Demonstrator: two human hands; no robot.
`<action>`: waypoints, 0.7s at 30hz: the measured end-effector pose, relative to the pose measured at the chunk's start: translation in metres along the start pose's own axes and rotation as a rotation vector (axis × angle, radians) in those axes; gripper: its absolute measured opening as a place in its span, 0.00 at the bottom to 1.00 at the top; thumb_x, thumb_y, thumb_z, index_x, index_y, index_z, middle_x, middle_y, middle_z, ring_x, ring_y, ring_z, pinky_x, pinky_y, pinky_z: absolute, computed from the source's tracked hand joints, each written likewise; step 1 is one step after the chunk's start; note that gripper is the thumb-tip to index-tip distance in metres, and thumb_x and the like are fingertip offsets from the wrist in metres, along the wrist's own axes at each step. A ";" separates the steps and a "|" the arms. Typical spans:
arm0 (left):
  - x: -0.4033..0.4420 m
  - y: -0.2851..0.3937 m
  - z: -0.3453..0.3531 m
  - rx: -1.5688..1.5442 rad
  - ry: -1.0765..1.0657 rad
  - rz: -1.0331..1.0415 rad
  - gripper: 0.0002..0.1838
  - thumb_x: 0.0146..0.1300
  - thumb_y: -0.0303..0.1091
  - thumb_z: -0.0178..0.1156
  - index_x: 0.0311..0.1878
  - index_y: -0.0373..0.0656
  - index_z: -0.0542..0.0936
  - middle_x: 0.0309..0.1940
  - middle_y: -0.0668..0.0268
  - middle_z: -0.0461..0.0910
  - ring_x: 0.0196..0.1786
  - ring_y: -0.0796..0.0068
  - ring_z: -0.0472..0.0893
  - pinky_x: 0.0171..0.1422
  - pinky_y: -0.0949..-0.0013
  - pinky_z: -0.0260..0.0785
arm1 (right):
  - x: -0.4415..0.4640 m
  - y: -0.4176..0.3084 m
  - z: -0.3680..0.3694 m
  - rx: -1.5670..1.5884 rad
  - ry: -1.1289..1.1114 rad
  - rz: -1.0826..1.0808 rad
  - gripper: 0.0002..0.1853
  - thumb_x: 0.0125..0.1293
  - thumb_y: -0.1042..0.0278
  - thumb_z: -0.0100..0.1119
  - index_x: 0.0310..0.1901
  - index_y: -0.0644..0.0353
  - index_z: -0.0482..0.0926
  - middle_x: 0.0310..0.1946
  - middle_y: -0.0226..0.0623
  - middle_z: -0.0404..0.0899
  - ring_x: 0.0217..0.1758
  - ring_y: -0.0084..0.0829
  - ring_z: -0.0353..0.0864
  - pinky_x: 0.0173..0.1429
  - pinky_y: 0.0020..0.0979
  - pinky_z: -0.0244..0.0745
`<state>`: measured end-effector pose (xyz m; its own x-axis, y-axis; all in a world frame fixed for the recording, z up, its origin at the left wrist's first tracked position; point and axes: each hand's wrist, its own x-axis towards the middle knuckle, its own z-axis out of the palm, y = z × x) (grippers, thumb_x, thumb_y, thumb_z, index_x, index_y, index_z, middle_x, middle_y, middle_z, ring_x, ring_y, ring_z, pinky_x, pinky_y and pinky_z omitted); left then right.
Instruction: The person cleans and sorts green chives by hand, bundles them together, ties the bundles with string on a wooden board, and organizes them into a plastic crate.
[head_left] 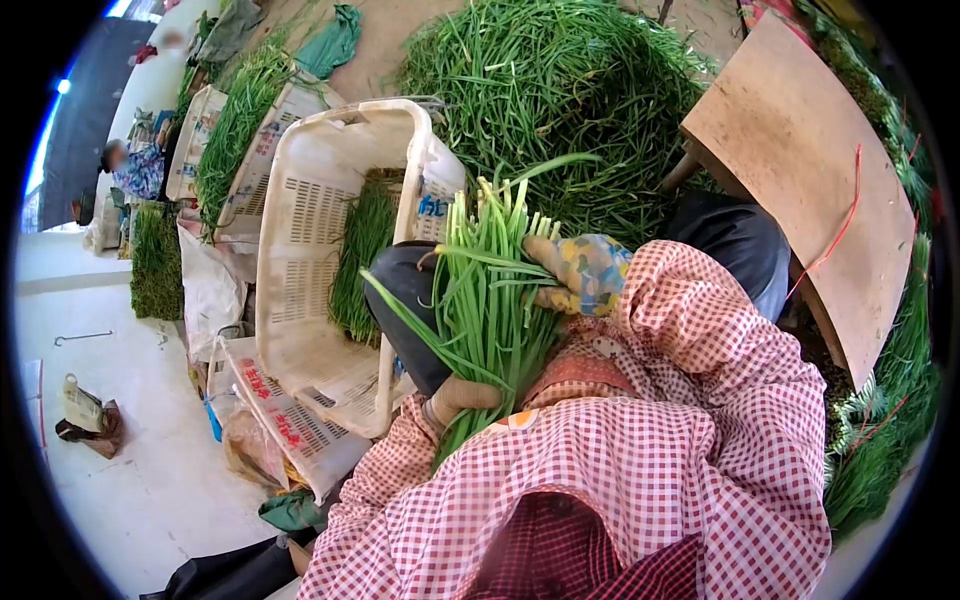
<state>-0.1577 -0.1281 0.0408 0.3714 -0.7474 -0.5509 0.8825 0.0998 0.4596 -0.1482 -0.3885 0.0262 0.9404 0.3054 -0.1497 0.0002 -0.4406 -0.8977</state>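
A bunch of long green stalks (492, 290) with pale cut ends lies across my lap, its cut ends pointing away from me. My left hand (462, 397), in a tan glove, is closed round the leafy lower part. On the other side, my right hand (582, 272), in a blue and yellow patterned glove, grips the bunch near its pale ends. A few leaves stick out sideways past the bunch. Just beyond it is a big loose heap of the same greens (560, 100).
A white plastic basket (285, 290) with some greens (365, 260) inside stands at the left. A wooden board (800, 150) with a red string (845, 225) is at the right. More filled baskets (262, 160) and a seated person (138, 170) are farther left.
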 end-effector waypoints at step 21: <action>0.019 -0.014 -0.047 0.640 -0.114 0.021 0.36 0.46 0.29 0.73 0.62 0.39 0.72 0.57 0.61 0.76 0.55 0.67 0.75 0.60 0.64 0.69 | 0.036 0.061 -0.038 0.365 -0.371 0.017 0.29 0.64 0.55 0.55 0.64 0.56 0.65 0.54 0.49 0.74 0.53 0.42 0.78 0.55 0.44 0.78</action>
<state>-0.1497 -0.1130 -0.0092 0.3231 -0.8179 -0.4761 0.5160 -0.2695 0.8131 -0.1014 -0.4363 -0.0181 0.7555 0.6083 -0.2431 -0.1953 -0.1451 -0.9699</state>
